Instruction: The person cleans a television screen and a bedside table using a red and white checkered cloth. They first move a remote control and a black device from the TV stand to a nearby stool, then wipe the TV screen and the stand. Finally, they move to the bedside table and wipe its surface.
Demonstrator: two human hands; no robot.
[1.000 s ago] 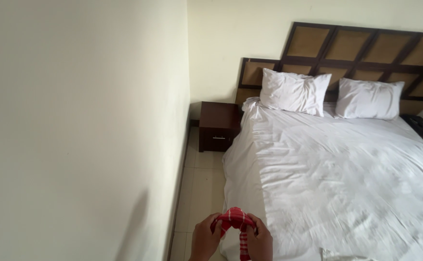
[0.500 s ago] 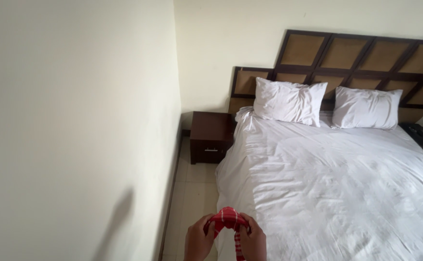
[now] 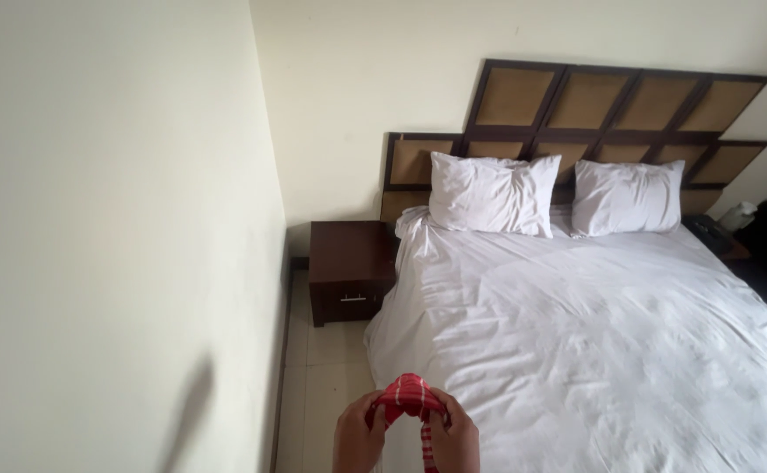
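Red striped cloth (image 3: 410, 398) was bunched between both hands at the bottom edge of the view, just off the bed's (image 3: 593, 350) near left corner, over the floor strip beside it. Left hand (image 3: 357, 436) was closed on the cloth's left side, right hand (image 3: 456, 438) closed on its right side, fingers curled in, and a tail of the cloth hung down between the wrists. Both hands were cut off by the frame below. The bed was made, with a white sheet, slightly wrinkled. Two white pillows (image 3: 494, 194) stood at the bed's head, leaning on a dark wood headboard (image 3: 593, 105) with tan panels. A dark nightstand (image 3: 350, 271) stood just beside the bed's left head corner, against the back wall. A pale wall (image 3: 112, 219) ran along the bed's left, apart from it by the tiled floor (image 3: 326, 385). Some dark items sat at the bed's right head corner, too small to tell.
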